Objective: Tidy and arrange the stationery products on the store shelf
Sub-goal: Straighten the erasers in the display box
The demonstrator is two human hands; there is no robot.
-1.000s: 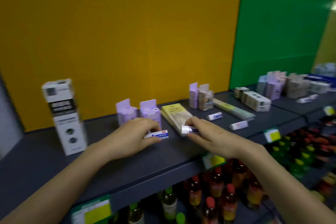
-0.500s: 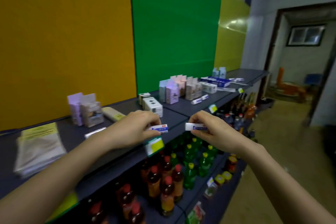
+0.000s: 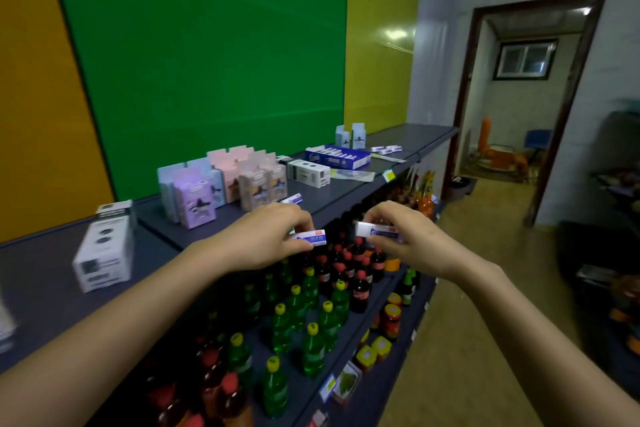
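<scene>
Left hand point(image 3: 263, 239) pinches a white-and-blue eraser point(image 3: 310, 238); right hand point(image 3: 408, 241) pinches a second eraser point(image 3: 375, 229). Both are held off the shelf point(image 3: 332, 198), over its front edge, above bottles point(image 3: 313, 347).

Nothing legible: blue print on the left eraser point(image 3: 309, 238) and right eraser point(image 3: 375, 229), both just off the shelf point(image 3: 346, 198) front edge, is blurred, same for markings on the white box point(image 3: 104, 253) at its near end, the blue boxes point(image 3: 341, 157) farther along and the yellow price tag point(image 3: 389, 176) on its edge.
</scene>
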